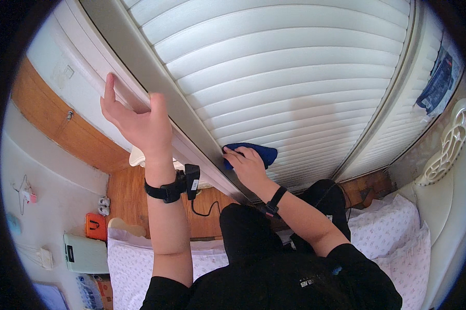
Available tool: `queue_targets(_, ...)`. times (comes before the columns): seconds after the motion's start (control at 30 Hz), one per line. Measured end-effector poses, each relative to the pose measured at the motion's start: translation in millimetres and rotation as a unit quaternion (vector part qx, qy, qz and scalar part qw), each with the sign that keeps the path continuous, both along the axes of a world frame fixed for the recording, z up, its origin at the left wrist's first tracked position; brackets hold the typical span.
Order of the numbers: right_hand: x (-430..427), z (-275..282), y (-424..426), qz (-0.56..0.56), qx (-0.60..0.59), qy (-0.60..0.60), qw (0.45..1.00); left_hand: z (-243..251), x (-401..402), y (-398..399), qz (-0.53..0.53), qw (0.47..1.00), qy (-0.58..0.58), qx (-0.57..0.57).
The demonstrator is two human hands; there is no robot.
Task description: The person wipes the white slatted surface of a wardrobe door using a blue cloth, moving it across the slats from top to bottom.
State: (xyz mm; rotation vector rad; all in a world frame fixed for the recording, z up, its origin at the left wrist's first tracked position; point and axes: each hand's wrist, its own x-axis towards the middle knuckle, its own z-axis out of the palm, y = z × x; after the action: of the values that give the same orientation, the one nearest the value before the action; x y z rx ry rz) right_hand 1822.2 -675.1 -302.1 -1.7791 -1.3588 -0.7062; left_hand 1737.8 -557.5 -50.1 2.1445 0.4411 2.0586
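A white louvered wardrobe door fills the upper middle of the head view. My right hand presses a dark blue cloth flat against the lower slats, beside the door's grey edge frame. Fingers apart, my left hand rests against the pale outer frame of the wardrobe and holds no loose object. Black straps circle both wrists; the left one carries a small black device with a cable.
Behind my legs lies a bed with a floral sheet; its carved headboard is at right. On the left are a wooden door, an orange case and a pale green case. Blue clothing hangs at far right.
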Motion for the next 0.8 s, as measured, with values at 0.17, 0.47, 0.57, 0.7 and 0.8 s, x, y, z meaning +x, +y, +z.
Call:
queue_targets(0.17,6.2,0.6,-6.7,0.003,0.002,0.024,1.0,0.9,-0.5,-3.1,0.008,1.0,0.01,-0.012)
queue_targets(0.47,46.9,-1.1,-57.8,-0.039,-0.013,0.018,0.999,1.6,1.7,-6.4,-0.013,0.999,-0.007,-0.035)
queue_targets(0.57,68.4,-3.4,-81.0,-0.051,-0.007,0.014,0.999,2.0,3.0,-9.0,-0.03,0.998,-0.014,-0.046)
queue_targets(0.7,91.3,6.0,-118.2,-0.079,-0.01,-0.012,0.997,1.6,-1.0,-1.3,0.008,1.0,-0.001,-0.019)
queue_targets(0.8,116.8,-0.8,-148.0,-0.103,0.006,-0.032,0.994,2.2,4.2,-10.6,-0.026,0.998,-0.014,-0.054)
